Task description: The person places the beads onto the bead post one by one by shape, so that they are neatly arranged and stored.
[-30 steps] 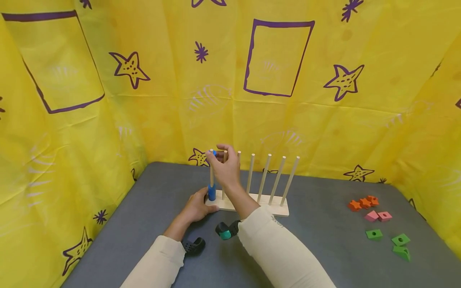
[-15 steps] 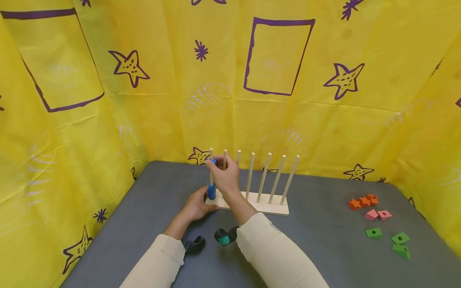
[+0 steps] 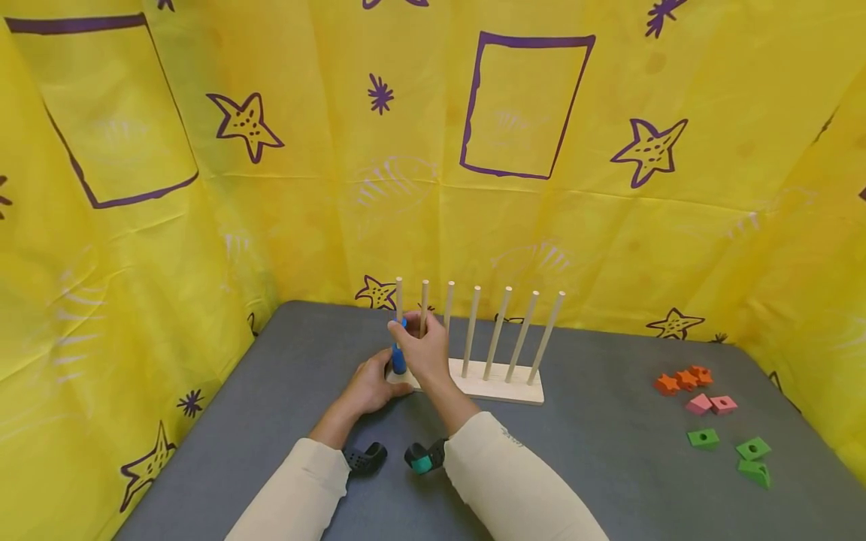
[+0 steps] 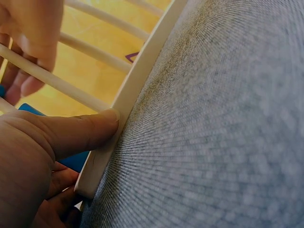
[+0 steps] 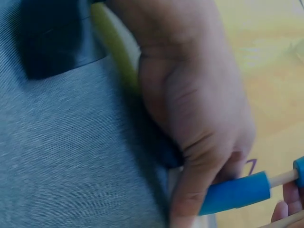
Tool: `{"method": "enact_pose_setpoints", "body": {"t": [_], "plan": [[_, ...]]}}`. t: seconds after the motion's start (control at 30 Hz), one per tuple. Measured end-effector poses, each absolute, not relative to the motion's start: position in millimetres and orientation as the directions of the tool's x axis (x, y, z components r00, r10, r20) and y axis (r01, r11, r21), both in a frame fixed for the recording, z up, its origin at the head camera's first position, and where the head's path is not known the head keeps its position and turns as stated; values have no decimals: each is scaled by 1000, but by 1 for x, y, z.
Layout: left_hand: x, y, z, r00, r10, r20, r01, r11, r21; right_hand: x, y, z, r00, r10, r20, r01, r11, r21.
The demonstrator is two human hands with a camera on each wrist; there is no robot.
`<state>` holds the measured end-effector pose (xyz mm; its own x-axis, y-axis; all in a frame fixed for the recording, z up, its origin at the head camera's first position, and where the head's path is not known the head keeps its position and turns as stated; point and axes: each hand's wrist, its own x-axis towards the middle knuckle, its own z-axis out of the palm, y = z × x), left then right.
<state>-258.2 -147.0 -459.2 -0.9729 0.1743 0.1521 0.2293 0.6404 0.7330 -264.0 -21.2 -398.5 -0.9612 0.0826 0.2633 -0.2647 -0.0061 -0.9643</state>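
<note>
A wooden peg stand (image 3: pixel 497 387) with a row of upright dowels stands on the table. My left hand (image 3: pixel 368 387) grips the left end of its base; in the left wrist view the thumb (image 4: pixel 90 130) lies along the base edge. On the leftmost dowel sits a stack of blue pieces (image 3: pixel 398 361), low against the base. Above that stack, my right hand (image 3: pixel 426 349) pinches another blue piece (image 3: pixel 404 322) on the same dowel. In the right wrist view this piece (image 5: pixel 299 171) is apart from the stack (image 5: pixel 237 192), with bare dowel between them.
To the right lie orange star pieces (image 3: pixel 685 379), pink pieces (image 3: pixel 710 404) and green pieces (image 3: pixel 704 438). A yellow patterned curtain (image 3: pixel 325 210) surrounds the grey table (image 3: pixel 595 451). The other dowels (image 3: pixel 517 334) stand close to the right hand.
My right hand has moved down along the leftmost dowel, and the blue piece has slid down with it towards the stack. The left hand has stayed on the base.
</note>
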Motion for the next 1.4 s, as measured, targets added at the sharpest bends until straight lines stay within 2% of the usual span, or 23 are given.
{"method": "enact_pose_setpoints", "body": {"t": [0.63, 0.8, 0.93, 1.03, 1.4], "plan": [[-258, -146, -459, -967, 178, 183, 255, 620, 742, -258, -18, -421, -962, 76, 261, -253, 99, -962], [-257, -145, -459, -972, 166, 164, 233, 628, 743, -253, -11, -420, -968, 43, 246, -235, 177, -956], [-257, -144, -457, -976, 160, 147, 216, 630, 746, -246, -3, -415, -975, -7, 222, -216, 258, -942], [-257, -144, -457, -979, 155, 132, 201, 632, 748, -240, 5, -411, -975, -54, 213, -220, 270, -937], [-258, -144, -458, -984, 149, 100, 172, 627, 760, -207, 46, -373, -934, -183, 307, -345, 233, -909]]}}
